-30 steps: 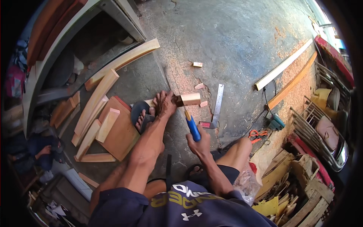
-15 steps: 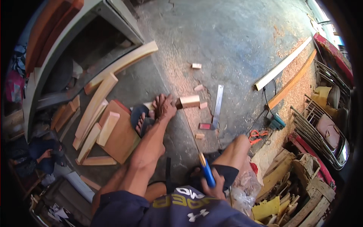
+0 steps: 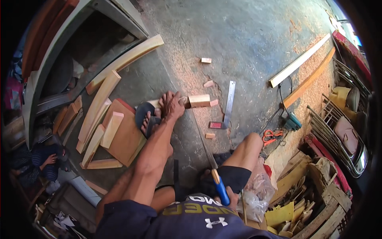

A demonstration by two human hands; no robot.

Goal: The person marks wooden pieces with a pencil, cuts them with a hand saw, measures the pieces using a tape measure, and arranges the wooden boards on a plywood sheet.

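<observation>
Extending forward from near the shirt (image 3: 187, 219), the saw (image 3: 210, 157) is held by its blue handle (image 3: 221, 191) in the right hand (image 3: 232, 198), the grip closed around it. Beyond, an offcut (image 3: 210, 136) and a try square (image 3: 229, 107) are laid on the floor (image 3: 254, 71). The wooden piece (image 3: 199, 101) is clasped by the left hand (image 3: 173, 106) beside the sandalled foot (image 3: 148, 121); saw contact cannot be judged. Farther still, a small block (image 3: 206, 60) is seen.

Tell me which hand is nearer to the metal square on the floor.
Left. The left hand is on the pale wood piece, a short way left of the metal square; the right hand is farther off, toward the picture's lower edge, holding the blue-handled saw.
</observation>
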